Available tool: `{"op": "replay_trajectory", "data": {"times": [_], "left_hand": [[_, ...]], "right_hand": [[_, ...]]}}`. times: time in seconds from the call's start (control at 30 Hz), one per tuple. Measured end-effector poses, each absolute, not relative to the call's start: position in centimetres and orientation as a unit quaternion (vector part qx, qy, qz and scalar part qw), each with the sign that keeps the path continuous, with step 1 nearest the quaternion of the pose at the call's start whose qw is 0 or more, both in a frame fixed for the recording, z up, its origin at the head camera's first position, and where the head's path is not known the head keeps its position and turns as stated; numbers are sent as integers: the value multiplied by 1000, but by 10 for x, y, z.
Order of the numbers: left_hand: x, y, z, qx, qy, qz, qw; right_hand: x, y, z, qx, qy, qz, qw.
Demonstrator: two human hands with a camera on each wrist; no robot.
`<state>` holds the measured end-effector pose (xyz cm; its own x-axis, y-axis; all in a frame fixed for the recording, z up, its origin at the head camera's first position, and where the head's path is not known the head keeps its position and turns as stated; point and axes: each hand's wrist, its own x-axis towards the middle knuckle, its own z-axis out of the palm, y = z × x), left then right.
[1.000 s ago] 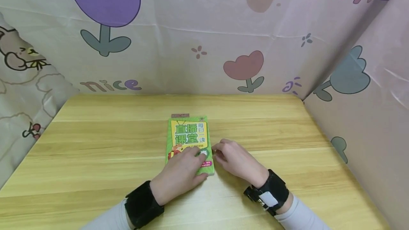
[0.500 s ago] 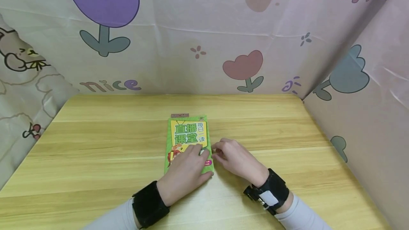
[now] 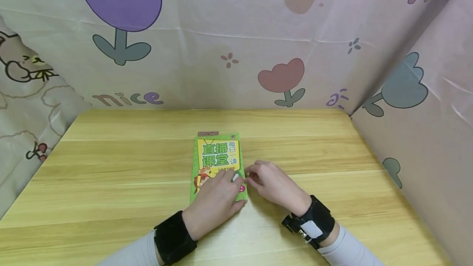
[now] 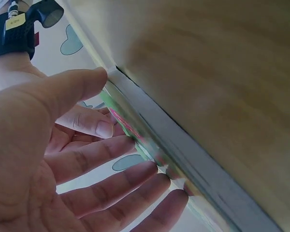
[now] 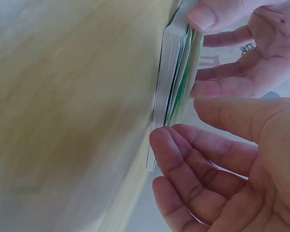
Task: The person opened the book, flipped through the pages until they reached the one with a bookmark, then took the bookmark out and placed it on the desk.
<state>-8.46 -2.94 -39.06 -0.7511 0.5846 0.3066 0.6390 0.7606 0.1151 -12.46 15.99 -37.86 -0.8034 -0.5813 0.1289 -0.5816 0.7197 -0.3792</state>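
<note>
A green and yellow book (image 3: 218, 153) lies closed on the wooden table, its thick block of pages (image 5: 168, 72) visible in the right wrist view. My left hand (image 3: 214, 198) rests across the lower part of the cover, fingertips on it and thumb at the near right corner. In the left wrist view its fingers (image 4: 111, 186) are extended fairly straight against the cover. My right hand (image 3: 275, 186) stays at the book's right edge, its fingers (image 5: 183, 174) loosely bent with tips by the page edges. The thumb is near the cover's edge; firm contact is hard to tell.
A small brown patterned strip (image 3: 208, 134) shows at the book's far edge. Wood-grain tabletop (image 3: 122, 167) extends around the book. Printed cloth (image 3: 207, 40) hangs behind the table and along both sides.
My left hand has shifted slightly right and toward me over the lower cover, mostly in the first half second. The right hand and book stay nearly still.
</note>
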Motion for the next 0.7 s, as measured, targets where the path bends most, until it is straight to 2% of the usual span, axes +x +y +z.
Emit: {"op": "replay_trajectory", "data": {"times": [0.53,0.7], "left_hand": [[-81,-31,-378,-329,-928,-142,103],[-82,-30,-374,-326,-927,-144,118]], "right_hand": [[-128,161,-381,298,-928,223,-30],[-127,161,-382,314,-919,237,-29]]}}
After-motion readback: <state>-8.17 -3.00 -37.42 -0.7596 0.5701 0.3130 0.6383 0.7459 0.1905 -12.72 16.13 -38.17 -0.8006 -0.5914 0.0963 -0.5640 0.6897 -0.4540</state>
